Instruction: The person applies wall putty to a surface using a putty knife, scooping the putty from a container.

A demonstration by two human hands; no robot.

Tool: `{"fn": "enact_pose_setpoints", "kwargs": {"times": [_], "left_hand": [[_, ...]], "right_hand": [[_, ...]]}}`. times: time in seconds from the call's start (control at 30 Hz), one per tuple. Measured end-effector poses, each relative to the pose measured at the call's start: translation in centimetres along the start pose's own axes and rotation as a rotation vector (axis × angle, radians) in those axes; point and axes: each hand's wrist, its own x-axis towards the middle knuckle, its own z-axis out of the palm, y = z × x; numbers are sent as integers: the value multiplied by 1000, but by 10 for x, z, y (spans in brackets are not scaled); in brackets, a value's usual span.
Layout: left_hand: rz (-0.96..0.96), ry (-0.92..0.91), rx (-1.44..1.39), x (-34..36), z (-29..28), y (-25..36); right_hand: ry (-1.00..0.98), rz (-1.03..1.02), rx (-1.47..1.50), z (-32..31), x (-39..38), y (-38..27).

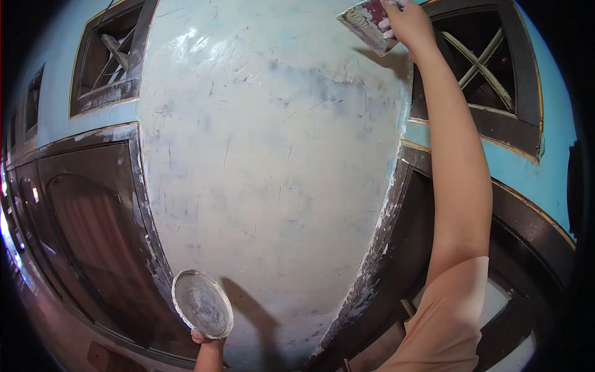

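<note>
My raised right hand (410,26) grips a wide putty knife (365,26) with a dark red part and pale filler smeared over its face. The putty knife is at the upper right of the wall panel (273,161) and casts a shadow on it; whether its edge touches the wall I cannot tell. Low in the view, my left hand (211,342) holds up a round, shallow dish (203,305) by its lower rim. Grey-white residue coats the inside of the dish. Across the panel run whitish filler, grey patches and dark scratches, with a wet shine at its upper left.
Dark wooden door frames flank the panel, a brown door (87,229) on the left and another frame (378,273) on the right, both smudged white along their edges. Above them sit framed openings with crossed bars (477,62). Light blue wall (551,105) surrounds these.
</note>
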Motion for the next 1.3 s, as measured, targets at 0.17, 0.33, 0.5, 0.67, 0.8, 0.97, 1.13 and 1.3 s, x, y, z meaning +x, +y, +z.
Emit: {"fn": "enact_pose_setpoints", "kwargs": {"times": [0.17,0.33,0.5,0.67,0.8,0.97,1.13,1.3], "left_hand": [[-119,-38,-85,8,36,6],[-73,-29,-82,14,66,1],[0,276,78,18,99,18],[-88,306,-84,18,88,15],[-78,333,76,12,97,20],[-90,228,-112,6,101,24],[-82,152,-234,3,100,26],[-72,277,129,-5,100,33]], "right_hand": [[-97,25,290,25,-33,3],[-209,105,733,51,-127,-19],[-380,200,1161,95,-293,-45],[-453,375,1358,109,-406,-51],[-572,455,1295,123,-435,-44],[-627,438,1319,127,-446,-51],[-635,413,1288,132,-454,-49],[-682,159,919,124,-446,-56]]}}
